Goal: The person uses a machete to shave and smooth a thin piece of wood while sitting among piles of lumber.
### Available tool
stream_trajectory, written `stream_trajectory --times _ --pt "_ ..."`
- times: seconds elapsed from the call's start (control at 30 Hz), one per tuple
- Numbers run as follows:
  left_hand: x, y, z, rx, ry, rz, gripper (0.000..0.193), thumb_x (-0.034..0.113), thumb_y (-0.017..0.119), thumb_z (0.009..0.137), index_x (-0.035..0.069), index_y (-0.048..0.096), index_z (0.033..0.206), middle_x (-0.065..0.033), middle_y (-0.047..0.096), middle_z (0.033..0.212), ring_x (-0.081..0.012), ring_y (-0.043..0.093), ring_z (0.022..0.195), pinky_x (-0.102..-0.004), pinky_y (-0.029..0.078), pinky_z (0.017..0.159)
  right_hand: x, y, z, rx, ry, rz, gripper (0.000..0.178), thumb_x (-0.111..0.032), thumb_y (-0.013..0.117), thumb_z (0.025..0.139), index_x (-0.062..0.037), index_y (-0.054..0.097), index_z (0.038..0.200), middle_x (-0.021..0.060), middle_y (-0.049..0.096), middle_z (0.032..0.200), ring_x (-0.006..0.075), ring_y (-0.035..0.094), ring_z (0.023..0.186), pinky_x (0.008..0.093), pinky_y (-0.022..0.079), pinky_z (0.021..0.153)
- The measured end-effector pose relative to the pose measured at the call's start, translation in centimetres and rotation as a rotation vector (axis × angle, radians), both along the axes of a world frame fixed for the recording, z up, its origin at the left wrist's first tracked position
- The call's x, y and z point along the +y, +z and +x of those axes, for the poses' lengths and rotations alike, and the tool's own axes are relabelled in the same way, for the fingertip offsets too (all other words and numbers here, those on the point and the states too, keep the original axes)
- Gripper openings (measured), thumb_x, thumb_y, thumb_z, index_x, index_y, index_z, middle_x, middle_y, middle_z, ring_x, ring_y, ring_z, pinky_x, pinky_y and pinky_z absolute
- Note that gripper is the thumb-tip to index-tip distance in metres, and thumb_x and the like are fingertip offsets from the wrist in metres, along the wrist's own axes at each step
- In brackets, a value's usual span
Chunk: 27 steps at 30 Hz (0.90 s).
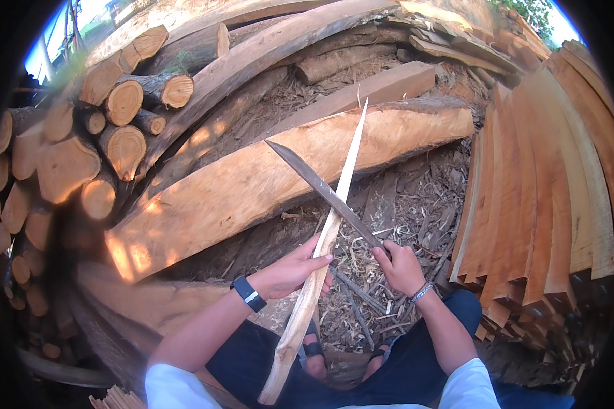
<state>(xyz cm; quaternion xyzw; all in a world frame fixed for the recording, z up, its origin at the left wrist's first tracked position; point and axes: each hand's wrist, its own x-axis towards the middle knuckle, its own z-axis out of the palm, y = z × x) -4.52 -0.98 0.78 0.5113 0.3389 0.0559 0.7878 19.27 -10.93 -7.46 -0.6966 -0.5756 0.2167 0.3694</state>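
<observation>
Stake (328, 235), gripped mid-frame by the left hand (295, 270), is seemingly being whittled; the blade (315, 183), clenched in the right hand (400, 268), must next be angled.

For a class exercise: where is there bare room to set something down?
The thick slab has a bare, possibly sloping face between stacked logs and the blade. Crowded: ahead of the left hand and right hand, where the stick crosses the blade; shavings lie below, and planks pack the right.
</observation>
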Motion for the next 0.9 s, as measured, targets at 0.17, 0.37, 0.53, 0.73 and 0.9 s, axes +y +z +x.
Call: stream_trajectory --times 0.17,0.37,0.53,0.73,0.9 --pt "0.7 -0.8 0.4 0.004 -0.034 0.091 0.062 0.001 0.047 0.097 0.013 0.022 0.152 -0.0132 0.064 0.093 -0.0148 0.063 0.079 -0.0296 0.054 0.07 0.4 -1.1 0.2 0.033 0.003 -0.002 0.055 -0.047 0.055 0.1 0.0029 0.06 0.077 0.0243 0.058 0.061 0.0441 0.059 0.061 0.0504 0.045 0.059" --pt "1.8 -2.1 0.2 -0.134 0.049 -0.155 0.065 -0.001 0.043 0.096 0.012 0.017 0.155 -0.0254 0.063 0.12 -0.0191 0.066 0.094 -0.0302 0.056 0.082 0.4 -1.3 0.4 0.118 -0.01 -0.003 0.055 -0.044 0.053 0.101 0.0045 0.061 0.077 0.0226 0.055 0.059 0.0387 0.056 0.055 0.046 0.043 0.057" --pt "0.7 -0.1 0.1 -0.133 -0.067 -0.221 0.056 0.014 0.043 0.106 0.018 0.015 0.154 -0.0264 0.062 0.119 -0.0261 0.07 0.096 -0.0381 0.06 0.083 0.5 -1.4 0.8 0.136 -0.029 0.017 0.055 -0.044 0.052 0.101 0.0058 0.062 0.08 0.0224 0.055 0.059 0.0376 0.057 0.055 0.0455 0.044 0.058" --pt "0.7 -1.3 0.7 -0.178 -0.098 -0.121 0.08 -0.002 0.055 0.095 0.02 0.01 0.157 -0.0242 0.063 0.118 -0.0263 0.068 0.101 -0.0356 0.057 0.089 0.6 -1.5 1.3 0.161 -0.047 0.034 0.058 -0.046 0.05 0.102 0.0065 0.063 0.08 0.0229 0.056 0.06 0.0389 0.058 0.058 0.0455 0.045 0.06" --pt "0.8 -1.0 1.0 -0.132 -0.153 -0.036 0.088 -0.011 0.058 0.088 0.015 0.011 0.157 -0.0256 0.061 0.126 -0.0295 0.064 0.116 -0.0373 0.052 0.1 0.8 -2.0 1.5 0.178 -0.066 0.02 0.059 -0.047 0.05 0.101 0.0066 0.063 0.08 0.0241 0.058 0.062 0.0404 0.059 0.06 0.0458 0.046 0.061"
